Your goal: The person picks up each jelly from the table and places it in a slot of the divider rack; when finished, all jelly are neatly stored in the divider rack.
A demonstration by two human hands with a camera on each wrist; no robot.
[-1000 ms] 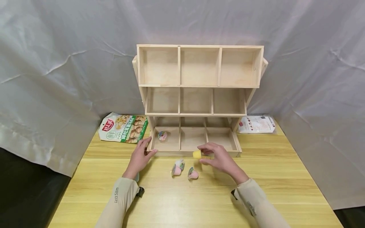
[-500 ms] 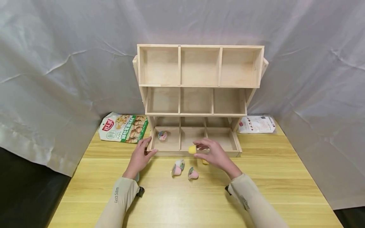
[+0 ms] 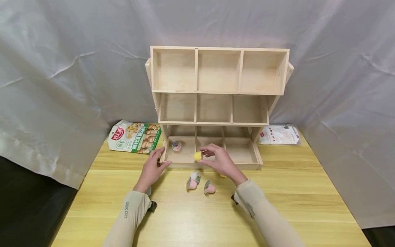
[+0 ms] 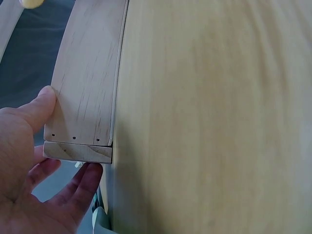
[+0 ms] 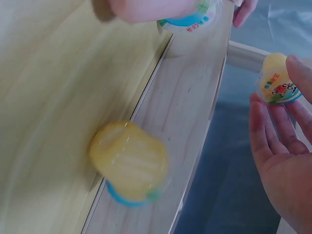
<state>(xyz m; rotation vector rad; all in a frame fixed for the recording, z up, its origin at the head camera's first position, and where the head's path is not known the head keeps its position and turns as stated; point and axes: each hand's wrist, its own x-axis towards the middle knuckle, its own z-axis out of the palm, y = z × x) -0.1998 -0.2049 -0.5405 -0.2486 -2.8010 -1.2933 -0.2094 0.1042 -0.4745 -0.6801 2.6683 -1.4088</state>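
Note:
Between thumb and fingers, my right hand (image 3: pixel 219 161) pinches a small yellow jelly cup (image 3: pixel 197 156) above the front of the tiered wooden organizer (image 3: pixel 182 165), near the bottom tray's left divider. The right wrist view shows this cup's printed label and blue rim. My left hand (image 3: pixel 151 170) holds the bottom tray's left front corner, thumb on the front board (image 4: pixel 90 73) and fingers around its end. Another jelly cup (image 3: pixel 177 146) lies in the bottom left compartment. On the table are pink jelly cups (image 3: pixel 209 188), a whitish one (image 3: pixel 195 176) and a yellow one (image 5: pixel 129 161), mostly hidden in the head view.
Above the bottom tray rise two more tiers (image 3: pixel 219 70), each with three compartments. A green and white food pouch (image 3: pixel 134 137) lies left of the organizer, and a white packet (image 3: pixel 279 134) lies right. Grey cloth (image 3: pixel 77 85) hangs behind and at both sides.
My right hand has moved left and slightly up with the yellow jelly cup, from the middle compartment's right side to the left divider. My left hand stays at the tray's corner.

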